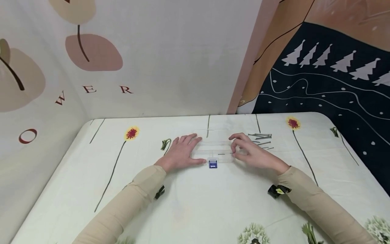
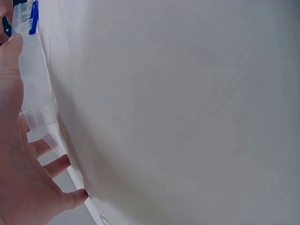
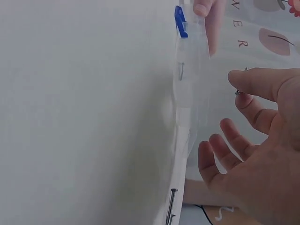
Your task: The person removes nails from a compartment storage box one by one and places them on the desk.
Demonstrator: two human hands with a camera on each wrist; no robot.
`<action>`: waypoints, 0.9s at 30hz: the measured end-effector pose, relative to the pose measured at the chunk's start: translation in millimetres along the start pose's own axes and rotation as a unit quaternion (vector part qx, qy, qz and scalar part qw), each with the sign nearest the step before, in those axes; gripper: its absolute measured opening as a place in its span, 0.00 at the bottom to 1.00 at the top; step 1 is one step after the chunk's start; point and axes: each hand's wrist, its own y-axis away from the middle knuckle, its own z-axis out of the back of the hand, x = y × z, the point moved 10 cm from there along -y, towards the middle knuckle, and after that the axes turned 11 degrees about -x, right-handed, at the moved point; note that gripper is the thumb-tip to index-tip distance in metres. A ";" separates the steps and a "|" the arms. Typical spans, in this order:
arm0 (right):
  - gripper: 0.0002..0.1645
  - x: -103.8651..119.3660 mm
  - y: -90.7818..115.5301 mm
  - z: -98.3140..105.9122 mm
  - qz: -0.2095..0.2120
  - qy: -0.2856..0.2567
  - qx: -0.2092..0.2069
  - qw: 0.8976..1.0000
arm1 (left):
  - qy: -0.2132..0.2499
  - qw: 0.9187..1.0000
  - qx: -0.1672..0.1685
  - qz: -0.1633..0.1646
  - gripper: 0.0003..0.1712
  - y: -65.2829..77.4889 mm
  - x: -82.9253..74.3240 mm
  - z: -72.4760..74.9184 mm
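Observation:
A clear plastic box [image 1: 223,159] with a blue latch [image 1: 213,164] at its front lies on the table, its see-through lid folded back. My left hand [image 1: 182,154] spreads its fingers along the box's left side, the thumb at the front wall near the latch. Over the box's right end, my right hand [image 1: 251,152] pinches a small nail [image 3: 237,92] between thumb and index finger; most of that nail is hidden by the fingertips. Another nail [image 3: 182,70] shows through the box's wall in the right wrist view. The right hand's other fingers are loosely bent.
Several loose nails [image 1: 263,137] of different lengths lie on the table just right of the box, beyond my right hand. A white flower-print cloth [image 1: 189,206] covers the table. Printed curtains [image 1: 182,67] hang behind its back edge.

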 end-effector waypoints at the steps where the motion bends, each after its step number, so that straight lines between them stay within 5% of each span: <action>1: 0.08 -0.5 0.1 2.2 0.001 0.000 -0.003 1.000 | 0.000 1.000 0.000 0.000 0.53 0.1 0.2 -0.1; 14: 0.06 -18.0 13.2 42.0 -0.003 0.000 -0.043 0.999 | 0.001 1.000 0.004 0.002 0.53 0.5 0.8 -0.1; 27: 0.05 -43.1 37.6 97.8 -0.011 0.113 -0.109 0.987 | 0.001 1.000 0.003 0.000 0.53 0.9 -0.3 0.7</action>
